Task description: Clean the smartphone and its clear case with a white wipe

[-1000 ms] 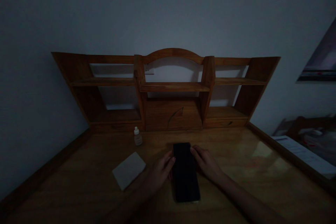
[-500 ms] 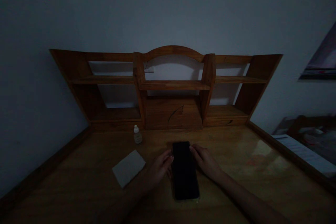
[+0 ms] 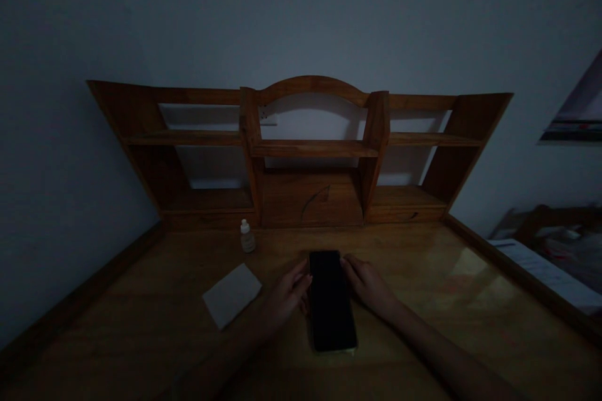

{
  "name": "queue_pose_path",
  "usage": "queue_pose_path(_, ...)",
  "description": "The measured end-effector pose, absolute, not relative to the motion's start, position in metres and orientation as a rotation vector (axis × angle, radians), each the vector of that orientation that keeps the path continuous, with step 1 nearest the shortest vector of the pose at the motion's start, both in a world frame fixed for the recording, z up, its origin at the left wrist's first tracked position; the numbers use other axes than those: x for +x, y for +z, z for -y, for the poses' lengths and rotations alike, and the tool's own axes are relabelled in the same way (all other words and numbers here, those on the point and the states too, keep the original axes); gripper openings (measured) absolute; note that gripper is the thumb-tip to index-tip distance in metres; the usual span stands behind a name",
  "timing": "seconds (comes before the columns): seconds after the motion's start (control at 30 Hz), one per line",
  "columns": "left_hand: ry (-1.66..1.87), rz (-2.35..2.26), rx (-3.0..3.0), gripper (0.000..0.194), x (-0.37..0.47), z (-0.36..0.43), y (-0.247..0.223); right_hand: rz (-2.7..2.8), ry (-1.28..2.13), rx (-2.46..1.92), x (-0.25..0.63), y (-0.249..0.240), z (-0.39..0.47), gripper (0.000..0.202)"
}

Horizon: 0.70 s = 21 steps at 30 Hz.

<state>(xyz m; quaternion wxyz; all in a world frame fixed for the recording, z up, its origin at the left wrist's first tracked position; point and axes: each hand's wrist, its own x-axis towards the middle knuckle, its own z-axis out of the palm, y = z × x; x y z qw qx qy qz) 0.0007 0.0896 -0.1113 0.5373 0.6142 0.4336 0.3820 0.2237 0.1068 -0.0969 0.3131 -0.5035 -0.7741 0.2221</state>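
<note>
A smartphone (image 3: 332, 304) with a dark screen lies long side toward me on the wooden desk, or just above it; I cannot tell which. My left hand (image 3: 288, 292) grips its left edge near the upper half, thumb and fingers closed on the rim. At the upper right edge, my right hand (image 3: 365, 282) holds the phone with its fingertips. Left of my left hand lies a pale folded cloth or pad (image 3: 232, 296). Behind that stands a small clear bottle (image 3: 247, 239) with a white dropper-like cap. The room is dim.
A wooden shelf unit (image 3: 314, 149) with several compartments runs along the back of the desk (image 3: 404, 241), against the wall. A raised wooden edge (image 3: 508, 269) borders the right side. Beyond it lie white papers (image 3: 540, 272). A wall socket (image 3: 268, 118) shows behind the shelves.
The view has tilted slightly, so the shelf, bottle and cloth sit a little higher in the picture. Both hands keep their hold on the phone.
</note>
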Motion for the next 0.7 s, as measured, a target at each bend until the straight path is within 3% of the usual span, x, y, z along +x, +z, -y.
queue_pose_path(0.3, 0.876, -1.047, 1.456, 0.073, 0.002, -0.090, -0.116, 2.134, 0.528, -1.420, 0.225, -0.100, -0.107, 0.034)
queue_pose_path(0.7, 0.854, -1.240, 1.789, 0.047, 0.006, -0.081, -0.090, 2.261, 0.404, -1.456, 0.223, -0.097, -0.106, 0.034)
